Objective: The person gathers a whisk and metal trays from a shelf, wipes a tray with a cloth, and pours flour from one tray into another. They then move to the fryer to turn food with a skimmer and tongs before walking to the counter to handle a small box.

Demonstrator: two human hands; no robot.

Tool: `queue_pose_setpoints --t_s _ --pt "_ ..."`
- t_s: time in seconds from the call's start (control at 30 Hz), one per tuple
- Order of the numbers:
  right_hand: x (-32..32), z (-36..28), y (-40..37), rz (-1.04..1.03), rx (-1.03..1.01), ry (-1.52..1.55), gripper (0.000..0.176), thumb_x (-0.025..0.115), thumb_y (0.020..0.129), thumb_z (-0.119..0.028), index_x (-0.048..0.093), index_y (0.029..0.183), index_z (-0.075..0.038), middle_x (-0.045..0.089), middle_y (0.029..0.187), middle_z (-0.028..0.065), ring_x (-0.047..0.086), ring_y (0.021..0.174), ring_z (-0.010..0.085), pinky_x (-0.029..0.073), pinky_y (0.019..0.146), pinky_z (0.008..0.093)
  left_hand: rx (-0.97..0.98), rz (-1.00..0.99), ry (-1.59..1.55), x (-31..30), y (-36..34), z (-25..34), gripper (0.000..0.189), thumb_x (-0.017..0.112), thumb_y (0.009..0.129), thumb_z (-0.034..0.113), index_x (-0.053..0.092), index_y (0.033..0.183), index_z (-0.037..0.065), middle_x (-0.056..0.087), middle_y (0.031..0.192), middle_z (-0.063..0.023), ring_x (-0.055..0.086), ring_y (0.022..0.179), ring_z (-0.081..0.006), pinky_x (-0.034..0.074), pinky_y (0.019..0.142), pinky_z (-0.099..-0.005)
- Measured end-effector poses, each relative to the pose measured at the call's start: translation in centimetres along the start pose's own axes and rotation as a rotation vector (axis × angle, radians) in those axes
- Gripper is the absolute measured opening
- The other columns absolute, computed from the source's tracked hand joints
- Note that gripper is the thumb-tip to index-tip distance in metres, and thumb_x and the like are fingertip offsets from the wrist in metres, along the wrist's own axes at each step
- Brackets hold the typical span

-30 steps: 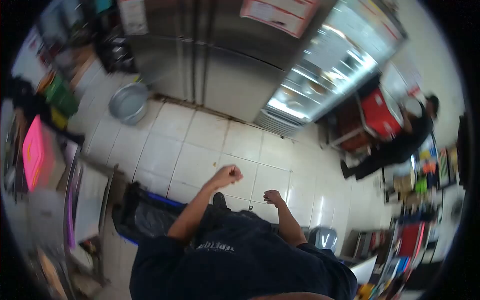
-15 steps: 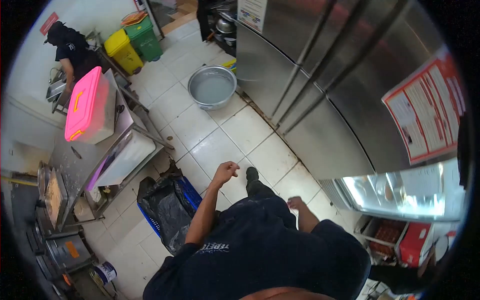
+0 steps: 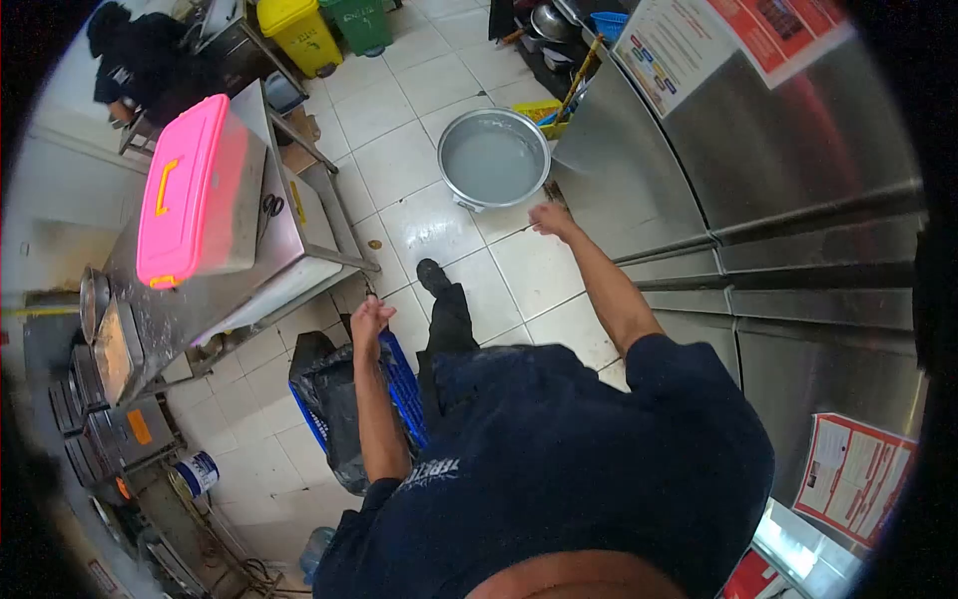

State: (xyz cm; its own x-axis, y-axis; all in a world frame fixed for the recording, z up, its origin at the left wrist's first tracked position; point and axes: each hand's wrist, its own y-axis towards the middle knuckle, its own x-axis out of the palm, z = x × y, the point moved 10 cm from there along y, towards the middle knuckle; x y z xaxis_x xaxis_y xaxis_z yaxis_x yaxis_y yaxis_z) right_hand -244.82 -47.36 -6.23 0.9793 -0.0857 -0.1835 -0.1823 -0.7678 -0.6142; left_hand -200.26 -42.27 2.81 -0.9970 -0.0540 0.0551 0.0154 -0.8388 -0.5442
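My left hand (image 3: 371, 317) hangs above a blue crate (image 3: 401, 384) lined with a black plastic bag (image 3: 339, 419), its fingers loosely bent and nothing seen in them. My right hand (image 3: 552, 220) is stretched forward near a large metal basin (image 3: 494, 160) of cloudy liquid on the floor, not touching it. The right fingers are relaxed, slightly curled, and hold nothing visible. One dark shoe (image 3: 432, 277) shows on the tiles between the hands.
A metal table (image 3: 239, 290) at the left bears a pink-lidded box (image 3: 185, 195) and scissors (image 3: 272, 206). Steel refrigerators (image 3: 798, 230) line the right. Yellow (image 3: 299, 35) and green (image 3: 357, 22) bins stand ahead. Another person (image 3: 150, 65) works at the upper left.
The view has moved forward and turned, with the basin and refrigerators now closer. My right hand has swung forward toward the basin's side; my left hand is now nearer the table and crate.
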Motion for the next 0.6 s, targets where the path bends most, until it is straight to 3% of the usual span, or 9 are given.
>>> queue_pose_setpoints --t_s 0.07,0.1,0.17,0.27,0.33,0.4,0.43,0.5,0.6 --pt "2.2 -1.9 4.1 -0.023 -0.052 -0.069 0.014 0.049 0.074 -0.021 0.054 0.074 -0.007 0.056 0.067 0.0034 0.052 0.054 0.0114 0.043 0.048 0.0237 -0.036 -0.028 -0.092 -0.9 5.2 2.6 0.035 0.046 0.08 0.039 0.046 0.076 0.004 0.044 0.055 0.001 0.053 0.059 -0.0114 0.043 0.054 -0.0191" --pt "4.2 -0.7 7.5 -0.096 -0.203 -0.306 0.015 0.049 0.074 -0.02 0.054 0.074 -0.007 0.055 0.065 0.0036 0.051 0.053 0.0116 0.043 0.047 0.0237 -0.039 -0.035 -0.077 -1.4 7.4 4.4 0.035 0.046 0.08 0.039 0.046 0.076 0.004 0.044 0.055 0.001 0.053 0.059 -0.0114 0.043 0.054 -0.0191" --pt "6.6 -0.3 9.6 -0.151 -0.231 -0.471 0.012 0.047 0.073 -0.016 0.053 0.069 -0.006 0.053 0.062 0.0034 0.05 0.05 0.0112 0.041 0.043 0.024 0.052 -0.061 -0.109 -1.0 12.3 9.1 0.033 0.047 0.08 0.037 0.047 0.077 0.004 0.046 0.056 0.0006 0.053 0.058 -0.0112 0.041 0.05 -0.0189" --pt "9.8 1.1 10.8 -0.302 -0.507 -0.823 0.012 0.045 0.071 -0.01 0.051 0.062 -0.006 0.05 0.056 0.003 0.047 0.044 0.0105 0.038 0.037 0.0246 0.166 -0.064 0.173 -0.1 20.6 14.6 0.03 0.05 0.079 0.033 0.048 0.076 0.003 0.051 0.061 -0.0025 0.05 0.057 -0.0102 0.04 0.055 -0.0202" --pt "7.3 6.0 8.8 -0.122 0.331 -0.114 0.012 0.045 0.073 -0.008 0.052 0.063 -0.006 0.05 0.055 0.0048 0.046 0.042 0.0113 0.038 0.036 0.0249 0.239 -0.089 0.311 1.3 24.5 17.7 0.029 0.05 0.079 0.031 0.049 0.075 0.002 0.055 0.064 -0.0051 0.049 0.058 -0.0102 0.04 0.06 -0.022" --pt "6.7 9.0 9.1 -0.09 0.438 -0.06 0.013 0.046 0.075 -0.011 0.054 0.066 -0.006 0.052 0.057 0.0065 0.048 0.045 0.013 0.039 0.037 0.0261 0.112 -0.172 0.132 5.0 27.5 21.2 0.029 0.046 0.081 0.033 0.047 0.074 0.005 0.047 0.058 -0.001 0.048 0.055 -0.0099 0.039 0.057 -0.0217" --pt "5.7 7.7 7.4 0.063 0.532 -0.052 0.014 0.045 0.076 -0.013 0.054 0.068 -0.006 0.053 0.059 0.0076 0.048 0.046 0.0134 0.039 0.038 0.0282 0.112 -0.19 0.144 6.0 29.3 22.4 0.029 0.046 0.081 0.033 0.047 0.074 0.005 0.047 0.058 -0.001 0.048 0.055 -0.0099 0.039 0.057 -0.0217" --pt "6.7 10.1 8.7 -0.065 0.649 -0.019 0.02 0.048 0.075 -0.02 0.053 0.062 -0.006 0.053 0.053 0.0068 0.046 0.04 0.0152 0.04 0.038 0.0288 0.096 -0.335 -0.001 9.4 33.1 25.0 0.032 0.041 0.083 0.033 0.048 0.069 0.005 0.048 0.058 -0.0022 0.049 0.059 -0.0118 0.042 0.065 -0.027" --pt "6.5 6.2 10.7 0.082 0.765 0.027 0.02 0.044 0.076 -0.019 0.051 0.065 -0.005 0.052 0.054 0.0073 0.048 0.042 0.0157 0.04 0.039 0.0306 0.082 -0.378 0.053 13.3 39.2 27.7 0.033 0.041 0.083 0.035 0.047 0.069 0.006 0.047 0.059 -0.0017 0.051 0.06 -0.013 0.042 0.063 -0.0275"
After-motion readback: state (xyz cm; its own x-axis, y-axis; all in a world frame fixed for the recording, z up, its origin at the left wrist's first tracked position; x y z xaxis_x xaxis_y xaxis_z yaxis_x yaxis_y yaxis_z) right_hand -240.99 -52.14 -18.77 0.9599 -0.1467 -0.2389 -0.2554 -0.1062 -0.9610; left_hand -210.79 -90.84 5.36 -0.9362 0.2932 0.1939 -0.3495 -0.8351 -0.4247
